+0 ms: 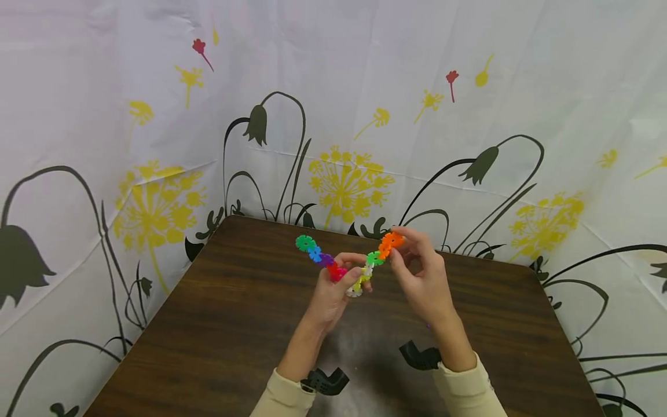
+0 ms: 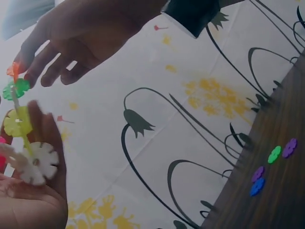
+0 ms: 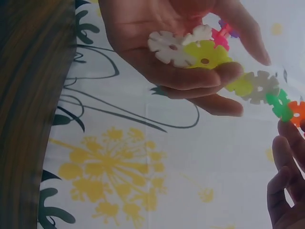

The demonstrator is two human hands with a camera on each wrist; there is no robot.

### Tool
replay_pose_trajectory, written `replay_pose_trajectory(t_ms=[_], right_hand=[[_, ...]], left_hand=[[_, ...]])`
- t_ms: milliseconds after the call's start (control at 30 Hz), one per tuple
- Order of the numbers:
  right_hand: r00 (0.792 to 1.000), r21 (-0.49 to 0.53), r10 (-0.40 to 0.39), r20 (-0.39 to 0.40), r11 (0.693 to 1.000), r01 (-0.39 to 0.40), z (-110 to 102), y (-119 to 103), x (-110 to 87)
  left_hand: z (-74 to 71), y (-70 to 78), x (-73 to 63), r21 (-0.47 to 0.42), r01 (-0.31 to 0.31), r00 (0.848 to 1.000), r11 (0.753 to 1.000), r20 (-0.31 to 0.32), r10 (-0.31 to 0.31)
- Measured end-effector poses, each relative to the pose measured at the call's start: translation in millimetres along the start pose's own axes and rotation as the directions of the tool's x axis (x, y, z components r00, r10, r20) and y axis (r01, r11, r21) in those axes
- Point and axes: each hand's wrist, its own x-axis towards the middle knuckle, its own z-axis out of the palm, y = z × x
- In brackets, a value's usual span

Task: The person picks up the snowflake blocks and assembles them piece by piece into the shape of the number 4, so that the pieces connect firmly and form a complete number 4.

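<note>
A chain of notched, flower-shaped plastic discs [image 1: 374, 258] is held up over the table in a V. My left hand [image 1: 330, 295] grips it near the bottom of the V, around the pink, yellow and white discs [image 3: 167, 47]. From there one arm rises left through red, purple and blue to a green disc [image 1: 305, 243]. The other climbs right through yellow, white and green to orange discs [image 1: 391, 240] at the end. My right hand [image 1: 428, 278] pinches those orange discs between thumb and fingers. Part of the chain is hidden behind the left fingers.
Several loose discs, purple, green [image 2: 274, 154] and blue [image 2: 257, 186], lie on the dark wooden table [image 1: 219, 324]. A white flower-printed cloth [image 1: 333, 69] hangs behind the table's far edge. Each wrist wears a black camera mount [image 1: 327, 382].
</note>
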Motion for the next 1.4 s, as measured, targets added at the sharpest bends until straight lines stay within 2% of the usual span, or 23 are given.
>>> replay_pose_trajectory(t_ms=[133, 367, 500, 600, 700, 800, 900, 1000, 1067, 1133, 1200, 1233, 1300, 1400], right_hand=[[0.998, -0.044, -0.033, 0.061, 0.998, 0.036, 1, 0, 0.2], [0.993, -0.077, -0.053, 0.103, 0.995, 0.061, 1, 3, 0.0], [0.994, -0.032, 0.03, 0.107, 0.999, -0.027, -10, 11, -2.7], [0.981, -0.02, 0.168, 0.099, 0.986, -0.167, -20, 34, -10.8], [0.938, -0.084, 0.336, 0.08, 0.94, -0.33, -27, 65, -24.9], [0.88, -0.202, 0.47, 0.069, 0.87, -0.449, -31, 101, -45.6], [0.803, -0.359, 0.589, 0.09, 0.771, -0.526, -30, 131, -68.3], [0.7, -0.511, 0.699, 0.146, 0.659, -0.552, -29, 155, -87.9], [0.643, -0.571, 0.747, 0.172, 0.607, -0.553, -27, 165, -98.2], [0.6, -0.598, 0.779, 0.182, 0.572, -0.561, -24, 173, -105.9], [0.577, -0.601, 0.798, 0.176, 0.551, -0.579, -22, 177, -110.9], [0.574, -0.595, 0.801, 0.173, 0.549, -0.587, -20, 179, -112.3], [0.578, -0.575, 0.799, 0.167, 0.555, -0.601, -19, 181, -112.8], [0.592, -0.53, 0.786, 0.179, 0.584, -0.614, -17, 183, -110.6]], left_hand=[[-2.5, 4.0, 0.1, -0.027, 0.038, 0.999, 0.999, 0.017, -0.038], [0.7, 6.8, 2.9, 0.039, 0.042, 0.998, 0.998, -0.052, -0.04], [0.7, 8.5, 5.1, 0.049, -0.002, 0.999, 0.999, -0.052, 0.005], [-1.7, 12.0, 6.3, 0.066, -0.045, 0.996, 0.997, -0.07, 0.049], [-6.5, 15.8, 6.6, 0.082, -0.069, 0.992, 0.994, -0.103, 0.078], [-11.3, 18.2, 6.5, 0.088, -0.08, 0.987, 0.993, -0.129, 0.091], [-13.8, 18.9, 6.5, 0.08, -0.086, 0.985, 0.993, -0.146, 0.097], [-14.0, 17.5, 5.7, 0.07, -0.076, 0.985, 0.995, -0.149, 0.086], [-13.2, 15.8, 4.4, 0.069, -0.06, 0.987, 0.996, -0.144, 0.069], [-12.5, 14.4, 3.2, 0.074, -0.048, 0.99, 0.996, -0.13, 0.057], [-11.8, 13.8, 2.5, 0.088, -0.046, 0.992, 0.995, -0.115, 0.056], [-11.6, 13.7, 2.3, 0.096, -0.049, 0.992, 0.994, -0.108, 0.06], [-11.3, 13.8, 2.3, 0.107, -0.059, 0.993, 0.993, -0.099, 0.07], [-11.1, 14.6, 2.5, 0.119, -0.067, 0.992, 0.991, -0.1, 0.079]])
